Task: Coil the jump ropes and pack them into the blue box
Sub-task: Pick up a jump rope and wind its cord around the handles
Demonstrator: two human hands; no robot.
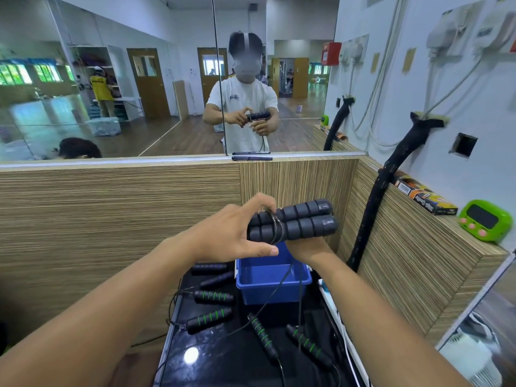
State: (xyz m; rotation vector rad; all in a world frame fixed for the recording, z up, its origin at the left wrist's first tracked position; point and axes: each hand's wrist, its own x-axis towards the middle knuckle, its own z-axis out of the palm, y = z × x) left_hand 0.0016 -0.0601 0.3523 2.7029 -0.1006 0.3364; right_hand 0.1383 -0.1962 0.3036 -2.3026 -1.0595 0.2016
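Observation:
Two grey foam jump rope handles [304, 222] lie side by side, held up above the blue box [272, 280]. My right hand [305, 248] grips them from below. My left hand [237, 233] pinches the thin black cord [275, 226] that is wound round the handles. The rest of that cord hangs down past the box [279, 286]. On the black table [223, 356] lie several rope handles with green rings [210, 318] and two with purple rings [209, 268]. The blue box looks empty.
Wooden partition walls [120, 219] stand behind and to the right. A black padded pipe [374, 208] runs up the right wall. On the right ledge sit a green timer [481, 220] and an orange carton [424, 196]. A mirror ahead reflects the room.

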